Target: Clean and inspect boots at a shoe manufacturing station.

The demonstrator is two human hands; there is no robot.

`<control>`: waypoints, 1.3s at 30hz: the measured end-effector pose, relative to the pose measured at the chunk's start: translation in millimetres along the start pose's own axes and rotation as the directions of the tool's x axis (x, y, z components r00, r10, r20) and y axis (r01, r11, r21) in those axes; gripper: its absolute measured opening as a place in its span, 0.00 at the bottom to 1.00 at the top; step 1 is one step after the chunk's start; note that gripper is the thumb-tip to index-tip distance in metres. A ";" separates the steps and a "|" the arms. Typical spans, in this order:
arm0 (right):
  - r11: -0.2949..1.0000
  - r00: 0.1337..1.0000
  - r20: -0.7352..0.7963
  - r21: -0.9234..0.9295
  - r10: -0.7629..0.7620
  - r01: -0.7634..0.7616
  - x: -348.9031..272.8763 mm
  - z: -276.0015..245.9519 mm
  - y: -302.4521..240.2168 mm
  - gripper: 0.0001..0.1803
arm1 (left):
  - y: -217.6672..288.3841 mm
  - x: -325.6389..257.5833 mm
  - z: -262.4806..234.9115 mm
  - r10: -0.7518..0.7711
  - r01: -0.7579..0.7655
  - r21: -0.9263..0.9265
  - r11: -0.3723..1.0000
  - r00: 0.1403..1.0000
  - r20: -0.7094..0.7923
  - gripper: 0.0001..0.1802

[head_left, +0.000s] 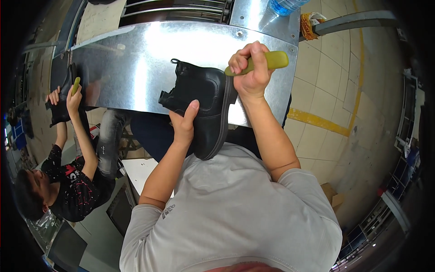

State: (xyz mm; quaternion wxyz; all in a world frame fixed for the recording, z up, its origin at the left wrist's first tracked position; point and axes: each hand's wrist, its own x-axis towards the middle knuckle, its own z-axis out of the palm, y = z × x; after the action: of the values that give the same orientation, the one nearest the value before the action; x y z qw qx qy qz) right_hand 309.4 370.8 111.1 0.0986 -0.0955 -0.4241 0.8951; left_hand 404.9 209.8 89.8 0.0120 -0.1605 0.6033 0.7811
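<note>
Metallic worktop point(113, 59) carries a clear bottle point(286, 6) near its far right corner. Black boot point(199, 102) extends past the near edge, toe toward the wearer. Left hand point(183, 124) grips the boot, thumb on the upper, fingers hidden. Right hand point(254, 75) is closed around a green tool point(277, 60) beside the sole.

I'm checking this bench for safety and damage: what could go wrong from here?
The yellow-green tool in the right hand sits close beside the heel of the black boot; a slip might scuff the upper. Whether it touches is unclear.

The boot's toe reaches past the metal table, and only the left hand visibly grips it, so it could twist.

The toe also points toward the grey shirt, which might get rubbed or marked.
</note>
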 end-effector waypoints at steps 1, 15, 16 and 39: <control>0.999 0.999 0.035 0.027 -0.021 0.020 -0.5 -1.0 -0.8 0.16 | 1.5 -2.4 0.6 0.012 -0.011 0.013 1.000 1.000 -0.003 0.20; 0.958 0.951 0.229 -0.148 -0.208 0.245 -17.2 -11.1 -10.7 0.18 | -1.2 4.6 -7.1 0.051 -0.059 0.079 0.995 0.994 0.095 0.14; 0.946 0.942 0.247 -0.175 -0.225 0.272 -18.7 -9.8 -13.5 0.18 | -2.8 4.3 -8.4 0.050 -0.062 0.096 0.993 0.991 0.124 0.14; 0.938 0.848 0.529 -0.275 -0.037 0.212 -87.2 -7.3 -18.2 0.13 | 14.2 28.3 -7.4 -0.055 0.041 0.130 0.991 0.992 0.112 0.16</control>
State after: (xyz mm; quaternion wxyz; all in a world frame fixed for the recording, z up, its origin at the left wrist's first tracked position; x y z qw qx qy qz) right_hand 397.0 365.0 128.2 0.0232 0.1609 -0.5812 0.7974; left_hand 376.7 193.9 94.0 0.0757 -0.1286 0.6462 0.7485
